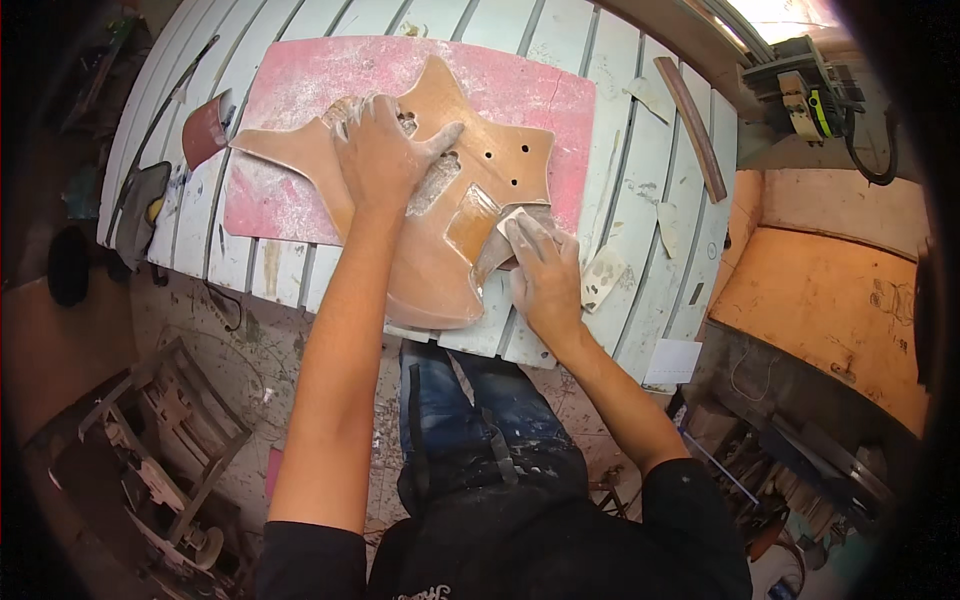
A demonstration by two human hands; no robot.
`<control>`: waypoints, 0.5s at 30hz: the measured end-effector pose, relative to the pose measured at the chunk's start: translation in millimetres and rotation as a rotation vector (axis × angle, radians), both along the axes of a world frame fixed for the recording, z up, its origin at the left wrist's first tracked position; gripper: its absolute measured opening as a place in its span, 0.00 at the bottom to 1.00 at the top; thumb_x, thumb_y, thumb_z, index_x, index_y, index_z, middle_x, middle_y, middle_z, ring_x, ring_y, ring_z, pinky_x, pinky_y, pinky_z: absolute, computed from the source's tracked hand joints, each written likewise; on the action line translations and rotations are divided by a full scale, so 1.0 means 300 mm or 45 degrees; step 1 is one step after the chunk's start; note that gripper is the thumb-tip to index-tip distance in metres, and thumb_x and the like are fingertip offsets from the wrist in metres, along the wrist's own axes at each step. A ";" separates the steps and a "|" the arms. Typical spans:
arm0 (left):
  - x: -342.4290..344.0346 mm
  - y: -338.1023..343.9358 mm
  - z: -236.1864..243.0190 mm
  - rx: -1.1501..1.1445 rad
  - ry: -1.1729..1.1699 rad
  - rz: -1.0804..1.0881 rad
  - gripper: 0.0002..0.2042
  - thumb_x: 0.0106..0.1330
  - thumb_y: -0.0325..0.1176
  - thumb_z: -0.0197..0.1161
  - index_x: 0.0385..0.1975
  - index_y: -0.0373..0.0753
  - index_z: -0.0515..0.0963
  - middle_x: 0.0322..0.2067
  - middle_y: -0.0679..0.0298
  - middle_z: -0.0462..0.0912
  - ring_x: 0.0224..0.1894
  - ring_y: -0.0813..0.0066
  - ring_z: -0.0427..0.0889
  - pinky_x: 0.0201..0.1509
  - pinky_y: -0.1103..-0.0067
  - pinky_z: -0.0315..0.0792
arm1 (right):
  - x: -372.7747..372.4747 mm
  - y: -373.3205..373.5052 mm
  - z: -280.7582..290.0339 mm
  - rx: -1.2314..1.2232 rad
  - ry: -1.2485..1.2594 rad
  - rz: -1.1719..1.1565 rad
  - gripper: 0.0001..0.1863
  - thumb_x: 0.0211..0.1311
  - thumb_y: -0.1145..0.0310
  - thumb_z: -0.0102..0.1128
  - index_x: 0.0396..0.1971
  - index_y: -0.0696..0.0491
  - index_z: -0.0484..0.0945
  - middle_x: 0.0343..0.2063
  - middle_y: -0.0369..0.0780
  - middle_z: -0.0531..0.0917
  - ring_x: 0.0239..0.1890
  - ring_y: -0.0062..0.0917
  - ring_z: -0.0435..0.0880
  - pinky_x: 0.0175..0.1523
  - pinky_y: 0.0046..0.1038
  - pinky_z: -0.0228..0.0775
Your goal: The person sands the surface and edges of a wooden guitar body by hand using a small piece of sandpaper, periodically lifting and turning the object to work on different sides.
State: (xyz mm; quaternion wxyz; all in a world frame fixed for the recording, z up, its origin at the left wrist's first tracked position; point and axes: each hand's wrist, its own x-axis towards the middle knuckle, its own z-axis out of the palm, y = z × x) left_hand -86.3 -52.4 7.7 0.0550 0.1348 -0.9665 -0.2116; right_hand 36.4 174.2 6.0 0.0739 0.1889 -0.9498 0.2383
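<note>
Two hands were on the electric guitar body (425, 285): the right hand (545, 275) gripped a pale pad (512, 219) at its four-o'clock edge, while the left hand (380, 155) spread across its face toward eleven. Beneath lay a pink board (290, 90) on the slatted table (650, 225), with curled sandpaper (206, 133) between nine and ten. Edge sanding seemed in hand; the next stroke called for firm bracing.

A pale slatted table (612, 60) carries 1 pink board (335, 75), 1 curled reddish sheet (204, 133), 1 brown strip (691, 128).
</note>
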 end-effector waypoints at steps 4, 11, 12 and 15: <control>-0.007 0.001 -0.021 -0.053 0.082 -0.001 0.41 0.49 0.69 0.70 0.47 0.34 0.77 0.47 0.51 0.82 0.56 0.50 0.78 0.63 0.53 0.65 | 0.125 0.022 -0.042 0.007 -0.043 0.332 0.23 0.51 0.82 0.60 0.50 0.53 0.83 0.51 0.40 0.84 0.44 0.37 0.78 0.52 0.36 0.70; -0.002 -0.004 -0.053 -0.197 0.311 -0.028 0.36 0.50 0.67 0.71 0.39 0.35 0.77 0.37 0.53 0.85 0.43 0.52 0.83 0.57 0.58 0.68 | 0.076 0.033 -0.094 0.096 0.103 0.300 0.18 0.57 0.76 0.59 0.48 0.47 0.85 0.49 0.36 0.85 0.42 0.35 0.79 0.44 0.36 0.73; -0.005 -0.004 -0.054 -0.194 0.309 -0.034 0.36 0.50 0.67 0.71 0.39 0.35 0.77 0.37 0.53 0.85 0.43 0.52 0.83 0.57 0.58 0.68 | 0.107 0.013 -0.059 -0.012 0.074 0.341 0.18 0.57 0.76 0.58 0.48 0.47 0.85 0.44 0.38 0.85 0.41 0.35 0.79 0.44 0.36 0.72; 0.002 0.002 -0.044 -0.153 0.283 -0.026 0.36 0.50 0.67 0.71 0.39 0.35 0.78 0.36 0.53 0.84 0.43 0.52 0.83 0.57 0.58 0.68 | -0.017 0.138 -0.172 0.019 0.064 0.262 0.20 0.57 0.76 0.58 0.49 0.48 0.84 0.46 0.37 0.85 0.41 0.32 0.79 0.45 0.36 0.71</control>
